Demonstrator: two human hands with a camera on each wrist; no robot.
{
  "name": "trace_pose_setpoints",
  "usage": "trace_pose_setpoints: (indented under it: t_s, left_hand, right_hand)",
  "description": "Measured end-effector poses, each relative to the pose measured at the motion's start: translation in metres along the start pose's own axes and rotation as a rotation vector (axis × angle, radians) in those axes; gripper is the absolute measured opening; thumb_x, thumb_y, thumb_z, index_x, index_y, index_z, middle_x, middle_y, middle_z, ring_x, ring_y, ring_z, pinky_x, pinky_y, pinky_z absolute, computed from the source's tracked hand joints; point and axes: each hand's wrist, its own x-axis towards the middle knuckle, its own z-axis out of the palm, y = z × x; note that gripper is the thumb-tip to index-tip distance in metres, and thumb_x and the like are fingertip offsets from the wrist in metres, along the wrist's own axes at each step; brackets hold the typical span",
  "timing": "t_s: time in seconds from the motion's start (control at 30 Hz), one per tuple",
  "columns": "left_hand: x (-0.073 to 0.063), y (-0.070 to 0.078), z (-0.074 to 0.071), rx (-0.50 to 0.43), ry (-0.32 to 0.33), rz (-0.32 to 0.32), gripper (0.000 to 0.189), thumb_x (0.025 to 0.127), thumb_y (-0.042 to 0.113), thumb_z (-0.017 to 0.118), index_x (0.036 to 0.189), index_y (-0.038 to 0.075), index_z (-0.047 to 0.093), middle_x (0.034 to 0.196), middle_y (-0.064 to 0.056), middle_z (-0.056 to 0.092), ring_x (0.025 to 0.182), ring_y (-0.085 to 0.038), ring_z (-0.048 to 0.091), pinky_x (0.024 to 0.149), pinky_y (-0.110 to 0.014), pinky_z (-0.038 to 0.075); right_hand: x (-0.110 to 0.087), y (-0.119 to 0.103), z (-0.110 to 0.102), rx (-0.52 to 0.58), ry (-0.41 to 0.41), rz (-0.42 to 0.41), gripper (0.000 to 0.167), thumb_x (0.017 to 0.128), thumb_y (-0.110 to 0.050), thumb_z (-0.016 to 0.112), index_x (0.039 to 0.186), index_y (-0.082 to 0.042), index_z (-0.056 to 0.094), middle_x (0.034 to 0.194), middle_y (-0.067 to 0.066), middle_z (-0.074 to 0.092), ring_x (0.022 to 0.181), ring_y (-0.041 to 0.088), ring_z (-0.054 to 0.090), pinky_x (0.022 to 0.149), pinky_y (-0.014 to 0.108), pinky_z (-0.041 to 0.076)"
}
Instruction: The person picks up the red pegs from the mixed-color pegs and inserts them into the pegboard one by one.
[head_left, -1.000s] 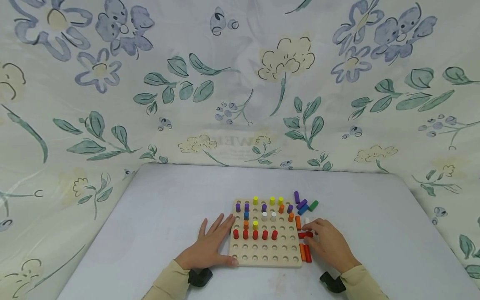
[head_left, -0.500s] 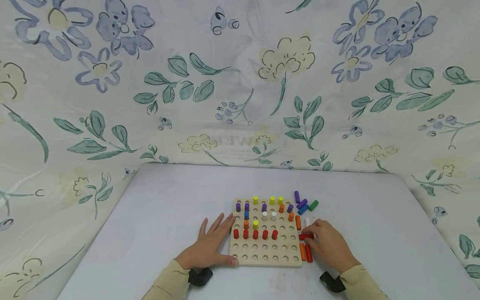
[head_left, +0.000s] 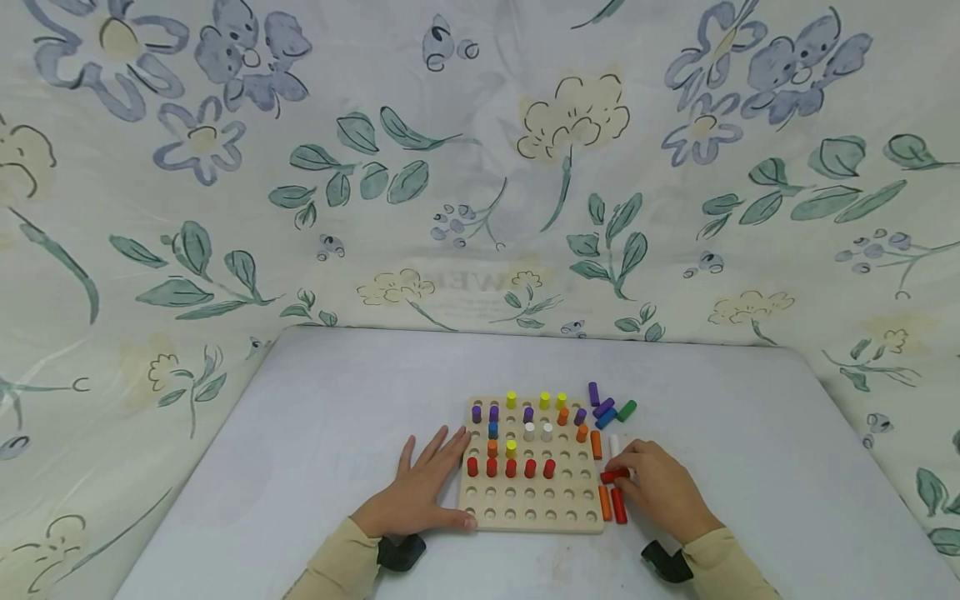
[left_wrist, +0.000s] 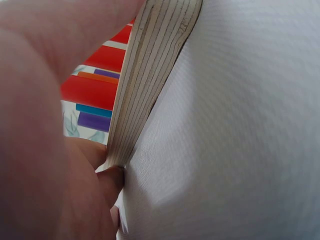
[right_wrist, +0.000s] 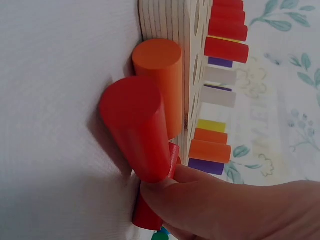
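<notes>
A wooden pegboard (head_left: 537, 524) lies on the table, with coloured pegs standing in several of its holes, including a row of red pegs (head_left: 511, 468). Along its left edge rests my left hand (head_left: 420, 492), fingers spread and thumb at the near corner; the left wrist view shows fingers against the board's layered side (left_wrist: 150, 65). Just right of the board, my right hand (head_left: 663, 483) pinches a red peg (head_left: 611, 477) between thumb and fingers, low at the table. Another red peg (right_wrist: 135, 120) lies close to my thumb, beside an orange peg (right_wrist: 165, 85). My right fingertips are partly hidden.
Loose pegs lie along the board's right side: an orange one (head_left: 596, 444), a white one (head_left: 615, 446), and farther back purple (head_left: 593, 393), blue (head_left: 606, 418) and green (head_left: 627, 411) ones. A flowered cloth (head_left: 480, 167) hangs behind the white table (head_left: 360, 375).
My right hand has shifted the pinched red peg slightly to the right and tilted it. The red peg below it has also slid slightly right. My left hand stays put.
</notes>
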Motion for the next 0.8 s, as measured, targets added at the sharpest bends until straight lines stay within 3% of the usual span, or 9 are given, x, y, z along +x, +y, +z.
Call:
trace_pose_setpoints:
  t_s: [0.23, 0.53, 0.8]
  left_hand:
    - [0.0003, -0.0002, 0.0001, -0.003, 0.004, 0.001, 0.117, 0.078, 0.063, 0.077, 0.161, 0.006, 0.018, 0.167, -0.012, 0.017, 0.154, -0.036, 0.000, 0.115, -0.066, -0.014]
    - [0.0010, -0.0017, 0.0011, -0.005, 0.003, 0.009, 0.117, 0.078, 0.063, 0.077, 0.161, 0.006, 0.017, 0.167, -0.012, 0.016, 0.154, -0.037, 0.000, 0.114, -0.066, -0.014]
    - [-0.0002, 0.0002, -0.0002, -0.006, 0.003, 0.008, 0.116, 0.078, 0.062, 0.077, 0.161, 0.005, 0.018, 0.167, -0.013, 0.017, 0.154, -0.037, 0.001, 0.114, -0.066, -0.014]
  right_hand:
    - [0.0013, -0.0003, -0.0001, 0.006, -0.041, 0.042, 0.017, 0.083, -0.006, 0.081, 0.098, -0.013, 0.078, 0.090, -0.001, 0.064, 0.081, 0.014, 0.059, 0.080, 0.039, 0.059]
    - [0.0006, 0.0013, -0.0002, 0.022, -0.029, 0.048, 0.017, 0.085, -0.008, 0.080, 0.101, -0.013, 0.077, 0.091, -0.001, 0.065, 0.081, 0.014, 0.060, 0.079, 0.039, 0.059]
    - [-0.0038, 0.0001, -0.0034, 0.049, 0.018, 0.026, 0.029, 0.089, -0.015, 0.077, 0.117, -0.013, 0.073, 0.086, -0.004, 0.061, 0.070, 0.010, 0.050, 0.061, 0.027, 0.050]
